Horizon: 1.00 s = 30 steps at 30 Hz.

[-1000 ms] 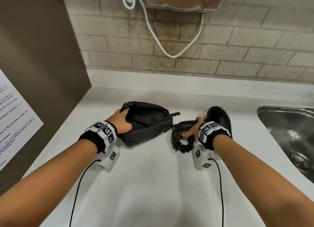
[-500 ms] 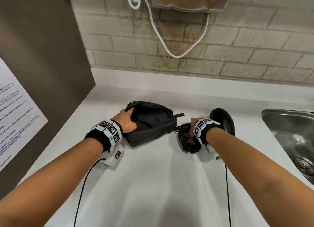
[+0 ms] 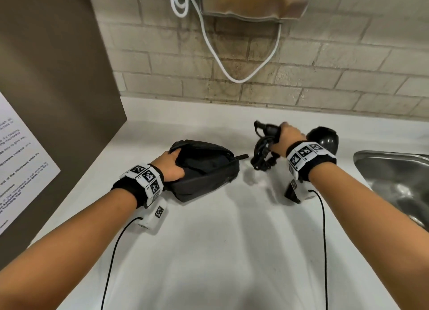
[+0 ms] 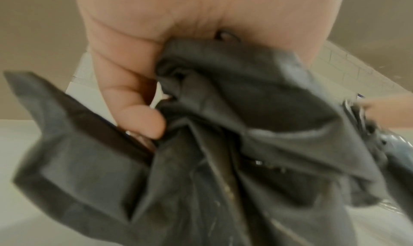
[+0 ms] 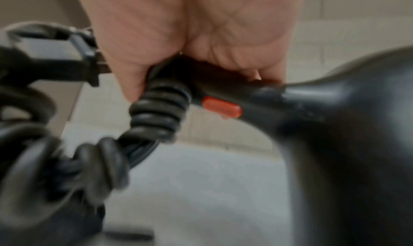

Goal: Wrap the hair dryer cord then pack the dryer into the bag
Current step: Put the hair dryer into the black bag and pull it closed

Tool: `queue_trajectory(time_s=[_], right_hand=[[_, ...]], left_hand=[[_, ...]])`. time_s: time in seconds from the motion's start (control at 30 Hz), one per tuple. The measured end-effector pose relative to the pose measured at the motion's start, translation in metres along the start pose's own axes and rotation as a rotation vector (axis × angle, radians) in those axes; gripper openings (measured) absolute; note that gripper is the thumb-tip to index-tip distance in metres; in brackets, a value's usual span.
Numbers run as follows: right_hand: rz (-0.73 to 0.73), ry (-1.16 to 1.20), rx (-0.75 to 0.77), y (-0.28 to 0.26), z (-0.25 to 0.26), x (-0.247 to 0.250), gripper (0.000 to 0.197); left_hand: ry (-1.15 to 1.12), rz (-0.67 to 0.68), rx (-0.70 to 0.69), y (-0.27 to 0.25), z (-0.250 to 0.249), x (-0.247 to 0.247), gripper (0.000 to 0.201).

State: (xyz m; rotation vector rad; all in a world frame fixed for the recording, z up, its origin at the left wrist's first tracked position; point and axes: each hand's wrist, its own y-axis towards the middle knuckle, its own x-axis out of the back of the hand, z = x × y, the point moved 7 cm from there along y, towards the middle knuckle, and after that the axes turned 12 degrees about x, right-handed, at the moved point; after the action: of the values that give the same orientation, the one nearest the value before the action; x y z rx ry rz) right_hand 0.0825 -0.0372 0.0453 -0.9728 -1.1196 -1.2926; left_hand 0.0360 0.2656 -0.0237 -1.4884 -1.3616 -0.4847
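The right hand (image 3: 286, 137) is wrapped around the handle of the black hair dryer (image 3: 323, 139), lifting it clear of the white tabletop (image 3: 220, 240); from the head view the dryer's round body sits behind the wrist, toward the sink (image 3: 394, 177). The coiled cord (image 3: 262, 154) hangs in a loose bundle below and to the left of that hand, with the plug (image 5: 51, 52) sticking out above the bundle beside the thumb, so the cord looks gathered rather than trailing, which should keep it from snagging on the way in. The right wrist view shows the fingers curled round the handle just above the ribbed cord sleeve, near an orange switch (image 5: 221, 108). The left hand (image 3: 173, 168) grips the near edge of the black bag (image 3: 209, 170), which rests on the tabletop just left of the dryer; the left wrist view shows thumb and fingers pinching bunched fabric at the mouth, apparently to hold the opening up and steady the soft bag. Judging by this, the wrapping seems done and the packing step is in hand: the dryer needs to travel left and down into the opening. The hanging coil could catch on the rim.
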Motion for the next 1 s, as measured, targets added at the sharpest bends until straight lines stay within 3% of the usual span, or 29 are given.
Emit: queue_trajectory(time_s=[0.13,0.37,0.57,0.63,0.77,0.93,1.0], right_hand=[[-0.302,0.353,0.051,-0.007,0.023,0.048,0.045],[-0.613,0.825,0.095,-0.026,0.066,0.082,0.039],[-0.566,1.053,0.001,-0.029,0.077,0.034,0.027],[-0.516,1.099,-0.025,-0.029,0.076,0.016,0.025],[-0.500,1.115,-0.064,-0.032,0.071,0.000,0.027],[-0.474,1.031,-0.040,-0.035,0.081,-0.013,0.027],[-0.481,1.033,-0.050,-0.035,0.083,-0.015,0.027]], left_hand=[[-0.002,0.035,-0.013,-0.004,-0.008,-0.004,0.080],[-0.092,0.092,-0.014,-0.010,-0.014,-0.009,0.076],[-0.191,0.223,-0.005,-0.014,-0.019,-0.013,0.060],[-0.243,0.244,-0.008,-0.015,-0.019,-0.014,0.065],[-0.288,0.212,-0.064,-0.010,-0.013,-0.012,0.080],[-0.352,0.120,-0.214,-0.010,-0.026,0.001,0.083],[-0.407,0.137,-0.203,-0.012,-0.027,0.003,0.081]])
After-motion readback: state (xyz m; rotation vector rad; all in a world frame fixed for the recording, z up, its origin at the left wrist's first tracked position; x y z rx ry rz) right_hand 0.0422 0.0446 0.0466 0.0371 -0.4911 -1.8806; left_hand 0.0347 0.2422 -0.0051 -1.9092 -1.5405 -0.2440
